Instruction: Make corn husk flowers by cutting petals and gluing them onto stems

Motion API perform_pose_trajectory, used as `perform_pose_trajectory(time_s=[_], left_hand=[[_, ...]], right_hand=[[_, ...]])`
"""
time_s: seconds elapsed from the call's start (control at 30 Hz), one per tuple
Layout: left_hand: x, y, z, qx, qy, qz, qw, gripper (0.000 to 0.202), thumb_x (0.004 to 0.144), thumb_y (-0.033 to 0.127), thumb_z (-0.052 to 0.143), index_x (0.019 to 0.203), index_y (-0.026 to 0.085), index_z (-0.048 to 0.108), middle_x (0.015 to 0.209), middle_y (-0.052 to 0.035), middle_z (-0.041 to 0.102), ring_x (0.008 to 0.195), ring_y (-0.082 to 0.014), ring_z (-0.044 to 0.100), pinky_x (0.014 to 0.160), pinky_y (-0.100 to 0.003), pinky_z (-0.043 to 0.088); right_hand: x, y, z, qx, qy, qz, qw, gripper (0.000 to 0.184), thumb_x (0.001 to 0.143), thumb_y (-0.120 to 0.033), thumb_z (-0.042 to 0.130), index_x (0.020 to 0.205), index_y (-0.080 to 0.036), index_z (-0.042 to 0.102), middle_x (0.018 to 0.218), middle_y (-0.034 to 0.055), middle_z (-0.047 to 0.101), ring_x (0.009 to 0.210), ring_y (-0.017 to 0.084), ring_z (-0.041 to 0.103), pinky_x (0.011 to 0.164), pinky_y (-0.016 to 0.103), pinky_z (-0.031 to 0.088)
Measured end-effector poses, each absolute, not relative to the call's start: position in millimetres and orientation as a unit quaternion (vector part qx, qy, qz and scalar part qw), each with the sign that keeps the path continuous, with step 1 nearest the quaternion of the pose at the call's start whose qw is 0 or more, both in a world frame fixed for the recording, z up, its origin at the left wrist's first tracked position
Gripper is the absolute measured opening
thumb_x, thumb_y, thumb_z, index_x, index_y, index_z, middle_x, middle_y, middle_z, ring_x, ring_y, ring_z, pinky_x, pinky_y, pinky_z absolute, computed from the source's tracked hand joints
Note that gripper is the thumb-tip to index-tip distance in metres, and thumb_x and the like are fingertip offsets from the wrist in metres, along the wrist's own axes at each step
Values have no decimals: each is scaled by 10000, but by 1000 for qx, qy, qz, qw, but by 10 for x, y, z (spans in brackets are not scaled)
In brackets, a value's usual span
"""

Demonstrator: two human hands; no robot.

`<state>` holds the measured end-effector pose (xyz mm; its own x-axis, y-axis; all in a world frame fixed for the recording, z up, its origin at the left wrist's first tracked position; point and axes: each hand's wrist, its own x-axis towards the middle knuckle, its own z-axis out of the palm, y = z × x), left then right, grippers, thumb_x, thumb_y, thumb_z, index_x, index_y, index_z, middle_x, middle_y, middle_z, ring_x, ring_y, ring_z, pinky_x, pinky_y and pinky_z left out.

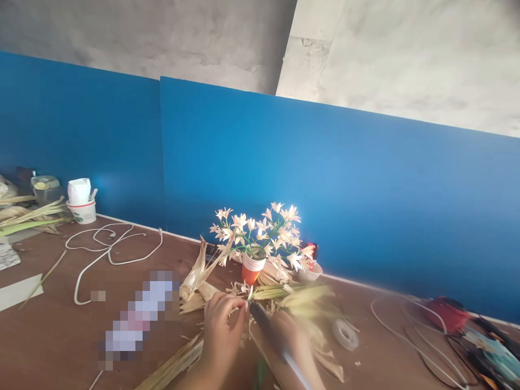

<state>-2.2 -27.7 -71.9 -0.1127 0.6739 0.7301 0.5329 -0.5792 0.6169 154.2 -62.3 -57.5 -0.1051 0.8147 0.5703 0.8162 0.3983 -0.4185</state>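
My left hand [223, 319] is pinched closed on a small pale corn-husk flower [250, 293], whose tip points up between the fingers. My right hand [293, 338], blurred, wraps around a dark elongated tool [263, 320]. A pale rod or cord trails from that tool's rear, and its front end is close beside the flower. Just beyond both hands, a red and white paper cup [252, 269] holds a bunch of cream husk flowers [262, 230] on green stems. Dry husks [197, 279] and greenish husk strips [309, 297] lie around it.
A roll of clear tape [345, 333] sits right of the hands. White cables [109, 246] curl across the brown table [44, 346]. A white cup [83, 210] stands far left; a red object [447, 314] lies far right. A blue partition [365, 200] borders the back.
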Motion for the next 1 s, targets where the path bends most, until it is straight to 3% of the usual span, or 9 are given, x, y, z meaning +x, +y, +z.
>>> perform_pose_trajectory(time_s=[0.27,0.53,0.73,1.0], left_hand=[[-22,-288,-675,668,457,586,49,171,861,232,534,721,226,633,689,-15,683,710,-202,631,668,-320,487],[-13,-289,-691,669,448,592,39,151,855,213,550,726,225,627,689,-7,687,701,-194,628,666,-314,486],[-16,-291,-708,669,453,587,48,140,856,209,557,737,222,630,704,-9,683,716,-195,624,680,-314,480],[-21,-286,-728,652,439,613,82,131,854,230,574,741,222,640,708,-15,672,725,-196,620,679,-309,491]], right_hand=[[1571,-625,-572,-572,-740,42,351,141,685,-173,588,574,-203,508,626,-6,553,527,100,537,491,167,385],[1714,-395,-712,-567,-739,169,323,244,660,-288,656,466,-214,529,517,-1,543,425,102,497,385,186,306],[1752,-377,-746,-563,-745,194,301,146,654,-257,635,517,-217,604,607,28,613,484,125,548,431,199,355],[1645,-549,-620,-569,-696,170,403,298,727,-385,641,502,-199,583,601,25,599,515,130,559,492,197,443]])
